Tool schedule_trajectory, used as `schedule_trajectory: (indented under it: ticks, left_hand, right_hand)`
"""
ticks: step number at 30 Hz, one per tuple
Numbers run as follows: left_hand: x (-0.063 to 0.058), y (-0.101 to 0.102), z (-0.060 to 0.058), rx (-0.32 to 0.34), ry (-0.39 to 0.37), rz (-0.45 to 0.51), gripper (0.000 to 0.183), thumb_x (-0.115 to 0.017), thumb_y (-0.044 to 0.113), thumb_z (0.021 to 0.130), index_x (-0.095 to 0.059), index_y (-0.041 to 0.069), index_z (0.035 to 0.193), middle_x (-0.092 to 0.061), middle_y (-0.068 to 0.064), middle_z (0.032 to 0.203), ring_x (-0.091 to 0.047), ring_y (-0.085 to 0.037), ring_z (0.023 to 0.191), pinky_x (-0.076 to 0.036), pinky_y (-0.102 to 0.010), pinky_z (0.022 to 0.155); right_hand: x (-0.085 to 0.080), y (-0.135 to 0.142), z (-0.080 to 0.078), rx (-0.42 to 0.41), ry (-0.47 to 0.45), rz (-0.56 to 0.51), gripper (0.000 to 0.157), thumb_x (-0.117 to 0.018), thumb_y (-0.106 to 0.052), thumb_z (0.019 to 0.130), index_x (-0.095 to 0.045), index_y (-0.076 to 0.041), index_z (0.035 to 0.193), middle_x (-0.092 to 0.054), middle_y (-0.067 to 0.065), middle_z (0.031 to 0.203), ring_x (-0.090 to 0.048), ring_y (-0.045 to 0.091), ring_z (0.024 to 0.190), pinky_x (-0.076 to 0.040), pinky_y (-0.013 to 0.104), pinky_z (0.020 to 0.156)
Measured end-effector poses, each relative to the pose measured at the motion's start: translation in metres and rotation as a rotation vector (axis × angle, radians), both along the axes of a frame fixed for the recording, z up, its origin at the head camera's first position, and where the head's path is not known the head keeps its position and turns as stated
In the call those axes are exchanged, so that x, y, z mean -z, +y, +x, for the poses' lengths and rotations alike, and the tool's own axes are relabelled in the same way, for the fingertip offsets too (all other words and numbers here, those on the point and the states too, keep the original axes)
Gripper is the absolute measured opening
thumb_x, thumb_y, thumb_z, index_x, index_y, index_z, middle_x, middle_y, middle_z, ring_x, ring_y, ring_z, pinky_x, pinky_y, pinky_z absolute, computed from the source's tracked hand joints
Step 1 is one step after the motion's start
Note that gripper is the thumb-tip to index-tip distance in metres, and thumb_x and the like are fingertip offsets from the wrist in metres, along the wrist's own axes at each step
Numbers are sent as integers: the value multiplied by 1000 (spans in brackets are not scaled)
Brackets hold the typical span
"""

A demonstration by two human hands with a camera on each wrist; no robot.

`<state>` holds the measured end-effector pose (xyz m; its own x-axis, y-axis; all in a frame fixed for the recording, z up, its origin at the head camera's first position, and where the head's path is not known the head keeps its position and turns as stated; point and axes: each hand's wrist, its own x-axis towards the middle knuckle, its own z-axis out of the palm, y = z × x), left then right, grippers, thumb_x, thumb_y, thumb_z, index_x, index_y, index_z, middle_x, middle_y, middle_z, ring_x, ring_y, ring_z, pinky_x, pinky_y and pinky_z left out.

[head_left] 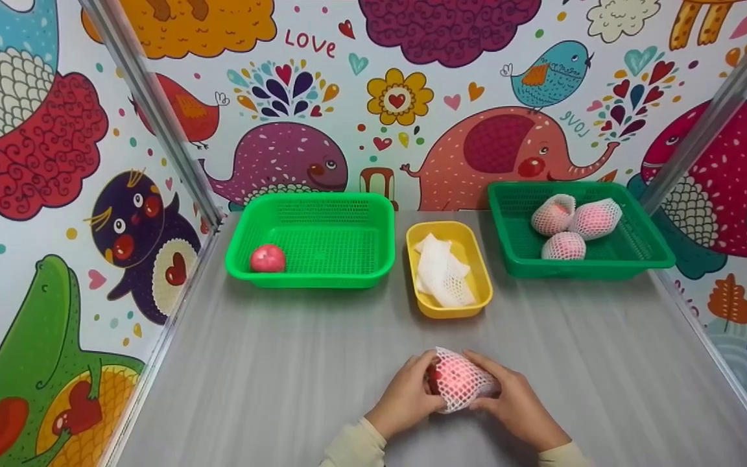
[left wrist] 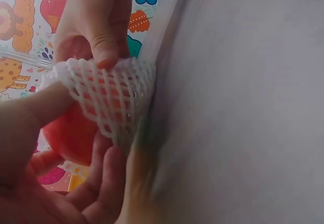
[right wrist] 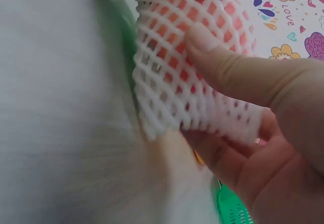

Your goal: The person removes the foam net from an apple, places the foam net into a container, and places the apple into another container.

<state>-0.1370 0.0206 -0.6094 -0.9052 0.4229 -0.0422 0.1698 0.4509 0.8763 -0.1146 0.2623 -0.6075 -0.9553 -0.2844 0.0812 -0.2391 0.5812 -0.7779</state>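
Observation:
A round, smooth red fruit like an apple (left wrist: 71, 138) sits partly inside a white foam net sleeve (head_left: 464, 384), low over the front of the table. My left hand (head_left: 407, 397) grips it from the left, with fingers around the bare red end. On the other side my right hand (head_left: 521, 405) pinches the sleeve around the fruit between thumb and fingers. In the right wrist view the mesh (right wrist: 167, 62) covers the fruit under the thumb, and its loose rim extends past the fruit. The fruit's far side is hidden.
A bright green basket (head_left: 321, 280) at back left holds one bare red fruit (head_left: 268, 259). White foam nets (head_left: 439, 269) lie in a yellow basket (head_left: 454, 311) at the centre. In the dark green basket (head_left: 587, 267) at right are several netted fruits (head_left: 565, 246). Patterned walls enclose the table.

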Motion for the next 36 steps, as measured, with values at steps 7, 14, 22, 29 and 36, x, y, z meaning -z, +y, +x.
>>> schedule_trajectory:
  ticks: [7, 14, 22, 29, 36]
  left_hand:
    - [-2, -7, -4, 11, -40, 80, 71, -89, -4, 78, -62, 10, 142, -61, 4, 117, -59, -5, 86, -54, -25, 74]
    - [3, -9, -2, 15, -12, 67, 67, -87, -1, 79, -64, 10, 141, -61, 6, 114, -59, -5, 83, -53, -23, 73]
    - [5, -10, 0, 33, 9, 88, 73, -95, 6, 78, -62, 7, 144, -62, 8, 113, -59, -4, 87, -54, -24, 78]
    - [5, -11, -1, 45, -23, 112, 72, -100, 24, 81, -65, 14, 142, -62, 11, 111, -61, -5, 88, -55, -24, 79]
    - [5, -14, -1, 63, -46, 127, 75, -99, 31, 81, -64, 14, 146, -66, 7, 117, -65, -4, 88, -56, -24, 80]
  right_hand:
    - [-2, 3, 3, 80, -11, -82, 63, -88, -1, 86, -72, -20, 143, -72, 2, 138, -64, 27, 132, -55, 40, 105]
    - [-2, 5, 3, 129, -49, -83, 50, -85, 1, 90, -77, -24, 132, -75, -4, 129, -68, 19, 122, -58, 35, 96]
    - [4, 11, 6, 149, 106, -90, 43, -85, 8, 86, -83, -20, 118, -78, -5, 113, -67, 10, 97, -55, 29, 73]
    - [4, 11, 4, 214, 83, -90, 40, -84, 11, 85, -83, -19, 110, -78, -7, 107, -69, 11, 96, -56, 28, 78]
    - [5, 12, 4, 266, 144, -49, 35, -89, 9, 82, -82, -18, 103, -76, -9, 101, -70, 12, 97, -57, 30, 84]
